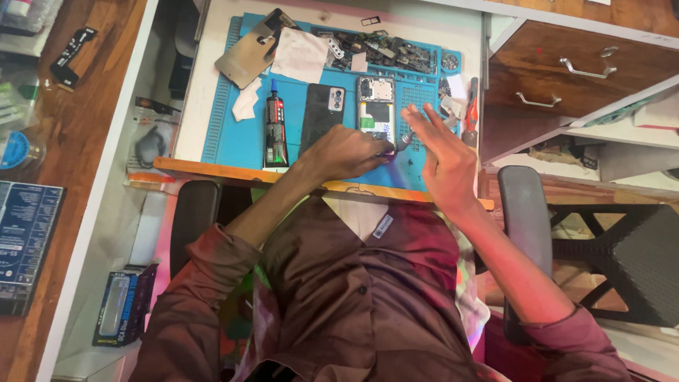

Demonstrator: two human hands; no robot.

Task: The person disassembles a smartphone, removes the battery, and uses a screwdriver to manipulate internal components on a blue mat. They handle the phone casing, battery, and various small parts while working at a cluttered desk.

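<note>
Opened phone (374,106), back off, lies flat on blue mat (226,134), camera end away from the person. Inner side up: dark board w/ round camera module at the far end, pale battery area below it. Near end partly hidden by left hand (346,152). Back cover (322,117), black w/ camera block near its far corner, lies flat just left of phone, parallel to it. Small grey tool (404,140) at phone's near right corner, tip at fingertips; can't tell exact kind.
</note>
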